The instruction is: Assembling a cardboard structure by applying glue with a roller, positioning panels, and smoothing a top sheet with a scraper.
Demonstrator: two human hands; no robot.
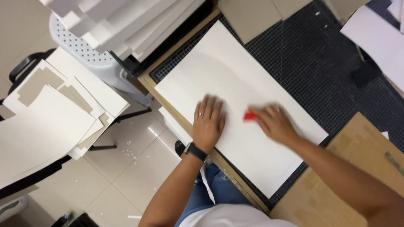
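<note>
Head view, nearest first: the person's left hand (208,122) lies flat, fingers spread, pressing on a large white sheet (235,84) close to the near edge of the worktop (185,122). Just beside it the right hand (273,122), blurred, pinches a small red tool (250,115) against the same sheet; that grip is closed on the tool, the left holds nothing. The sheet lies on a dark gridded cutting mat (328,63) and runs from the near edge toward the far side. Brown board pieces (248,14) sit at the far edge, and another brown board (353,168) lies at the right.

Risks, as I judge them: the tool passes near the left fingertips, so a slip could strike them. If the left palm eases, the sheet may slide on the mat and crease or skew. The sheet's near corner overhangs slightly, so a sleeve or arm could catch it. Stacked white boards (50,122) lie on a chair to the left, well apart.
</note>
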